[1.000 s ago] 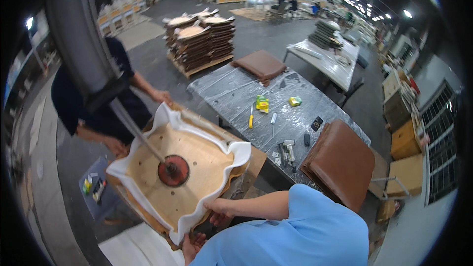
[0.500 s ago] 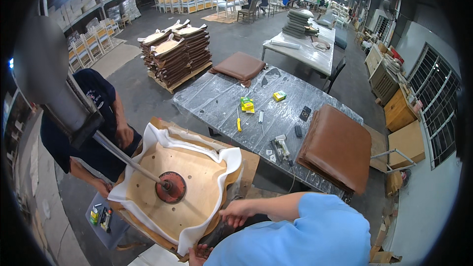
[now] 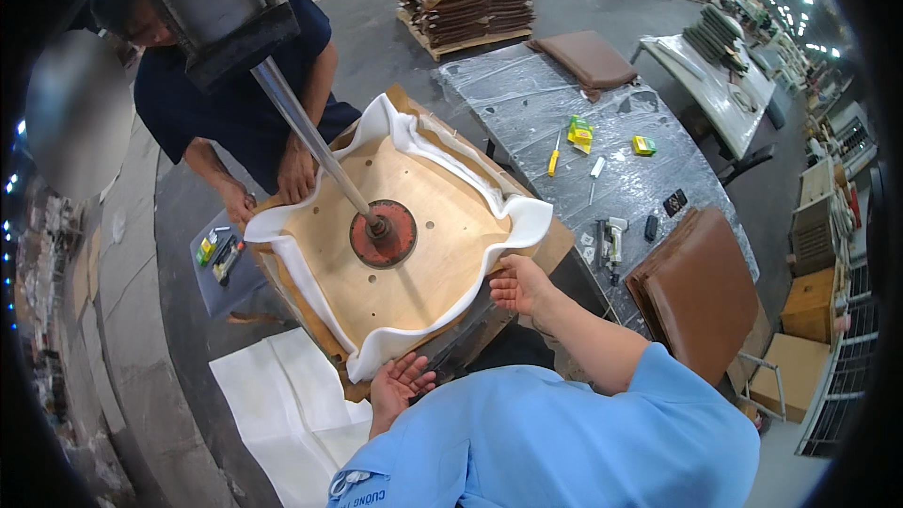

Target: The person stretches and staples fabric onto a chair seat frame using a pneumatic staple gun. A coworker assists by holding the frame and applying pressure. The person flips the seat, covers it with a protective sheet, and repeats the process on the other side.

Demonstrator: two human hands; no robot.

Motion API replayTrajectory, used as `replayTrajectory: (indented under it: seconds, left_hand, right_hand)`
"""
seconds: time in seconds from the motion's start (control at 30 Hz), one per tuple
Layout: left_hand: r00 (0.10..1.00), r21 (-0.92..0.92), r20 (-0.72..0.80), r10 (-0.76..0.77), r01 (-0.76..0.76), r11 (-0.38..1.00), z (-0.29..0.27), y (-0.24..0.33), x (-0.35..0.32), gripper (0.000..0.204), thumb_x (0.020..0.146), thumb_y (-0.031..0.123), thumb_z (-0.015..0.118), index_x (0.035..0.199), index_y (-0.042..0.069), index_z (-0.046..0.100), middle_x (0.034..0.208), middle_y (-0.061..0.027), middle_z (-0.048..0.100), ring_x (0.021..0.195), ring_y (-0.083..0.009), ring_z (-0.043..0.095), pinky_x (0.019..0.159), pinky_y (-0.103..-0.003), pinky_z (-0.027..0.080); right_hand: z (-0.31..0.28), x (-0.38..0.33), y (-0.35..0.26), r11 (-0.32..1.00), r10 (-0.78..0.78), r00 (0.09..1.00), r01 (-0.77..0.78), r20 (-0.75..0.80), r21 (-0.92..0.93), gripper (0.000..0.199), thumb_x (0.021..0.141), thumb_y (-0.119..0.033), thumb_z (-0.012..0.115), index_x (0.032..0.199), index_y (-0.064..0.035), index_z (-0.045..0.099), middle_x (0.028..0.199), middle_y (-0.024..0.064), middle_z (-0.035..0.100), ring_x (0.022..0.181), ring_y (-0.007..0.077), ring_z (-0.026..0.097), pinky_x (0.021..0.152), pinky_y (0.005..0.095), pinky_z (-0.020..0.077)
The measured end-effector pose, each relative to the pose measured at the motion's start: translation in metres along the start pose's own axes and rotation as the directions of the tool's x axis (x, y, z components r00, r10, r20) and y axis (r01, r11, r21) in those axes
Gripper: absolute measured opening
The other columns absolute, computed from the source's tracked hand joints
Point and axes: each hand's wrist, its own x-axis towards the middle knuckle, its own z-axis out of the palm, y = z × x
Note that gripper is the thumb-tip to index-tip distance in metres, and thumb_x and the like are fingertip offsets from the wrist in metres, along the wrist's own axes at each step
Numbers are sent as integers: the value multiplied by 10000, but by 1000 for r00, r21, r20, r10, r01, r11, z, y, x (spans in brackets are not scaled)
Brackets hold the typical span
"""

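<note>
Left hand: lying palm up with fingers spread under the near corner of the white foam, gripping nothing, apparently supporting the overhanging edge so it is not sagging.

Plywood seat board: lying flat in the middle of the view, ringed by the foam, which is curling up past its edges; a brown cover layer is showing beneath at the right corner.

Red press disc: bearing down on the board's centre at the end of a slanted metal rod, seemingly pinning the stack so the edges are staying free to be worked.

Right hand: resting half-closed against the foam's right edge, fingers curled at the rim as if steadying it; whether it is pinching the foam cannot be told.

Co-worker's hands: pressing the far edge, opposite.

White sheet: lying on the floor, lower left.

Plastic-covered table: standing to the right, carrying a yellow-handled screwdriver, small boxes and a staple gun, kept within reach.

Brown seat cushions: leaning at the table's near end.
</note>
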Motion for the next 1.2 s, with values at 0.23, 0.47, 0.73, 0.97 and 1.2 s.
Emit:
replayTrajectory:
  seconds: [0.23, 0.47, 0.73, 0.97, 1.2]
  left_hand:
    - [976, -51, -49, -214, 212, 976, 78, -15, 29, 746, 1083, 654, 401, 1328, -15, 622, 1188, -178, 761, 964, -357, 752, 889, -516, 605]
    - [952, -52, -301, 45, -63, 997, 104, -34, 55, 558, 1109, 538, 446, 1070, 14, 636, 947, -169, 730, 861, -330, 724, 851, -504, 599]
    - [876, -75, -454, 162, -218, 973, 108, -36, 54, 462, 1093, 477, 504, 909, 63, 600, 762, -113, 661, 777, -321, 689, 863, -504, 591]
    - [842, 86, -537, 54, -9, 996, 138, -38, 50, 541, 1065, 572, 539, 973, 48, 638, 768, -70, 672, 817, -300, 714, 848, -479, 603]
    - [748, -59, -662, 41, -108, 992, 138, -24, 55, 444, 1099, 461, 503, 1019, 39, 613, 731, -68, 639, 860, -310, 702, 908, -500, 575]
  right_hand:
    - [-5, 12, -13, 983, 165, 985, -161, 45, -88, 484, 1044, -510, 588, 1058, -27, 624, 829, 74, 696, 672, 210, 687, 627, 391, 586]
    - [-2, 9, 3, 968, -177, 984, 172, -9, -181, 295, 941, -273, 665, 774, -33, 707, 625, 46, 629, 461, 154, 549, 441, 327, 444]
    - [-32, 6, -23, 934, 15, 958, 89, 288, -345, 479, 1021, -446, 646, 824, -13, 705, 650, 66, 659, 497, 171, 621, 452, 335, 480]
    - [-75, 15, -49, 992, 32, 967, -1, 252, -123, 461, 1051, -431, 653, 917, 9, 679, 707, 79, 685, 485, 157, 629, 425, 327, 474]
    - [-71, 23, -57, 833, -371, 898, 434, 235, -343, 478, 991, -446, 728, 792, -13, 771, 610, 42, 657, 492, 111, 608, 463, 297, 465]
